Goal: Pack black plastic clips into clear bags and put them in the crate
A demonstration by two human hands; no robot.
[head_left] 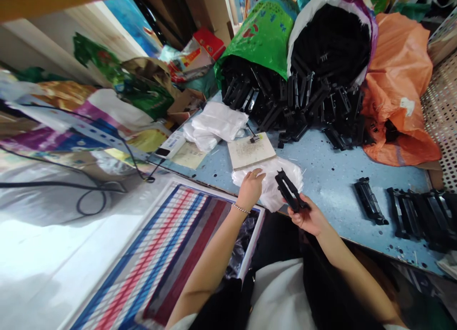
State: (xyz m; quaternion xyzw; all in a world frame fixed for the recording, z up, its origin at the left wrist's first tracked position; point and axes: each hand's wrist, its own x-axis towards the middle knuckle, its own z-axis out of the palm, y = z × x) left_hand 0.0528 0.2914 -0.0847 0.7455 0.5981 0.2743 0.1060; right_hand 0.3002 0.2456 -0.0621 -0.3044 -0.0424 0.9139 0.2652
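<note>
My right hand (307, 218) grips one end of a long black plastic part (285, 187) with a slot along its middle, held tilted above the table's near edge. To its left, my left hand (250, 187) holds nothing I can see, its fingers loosely bent and a little apart. That hand is over the left side of a stack of thin white plastic bags (273, 196); whether it touches them I cannot tell. Behind the stack lies a pale square board (252, 151) with dark specks and a small metal-ended tool (254, 139) on it.
Black parts spill from a green sack (260, 30) and a white-purple sack (298, 30) at the back. An orange sack (400, 77) stands right. A single black part (370, 201) and a row of several (421, 215) lie right. More white bags (221, 123) lie back left.
</note>
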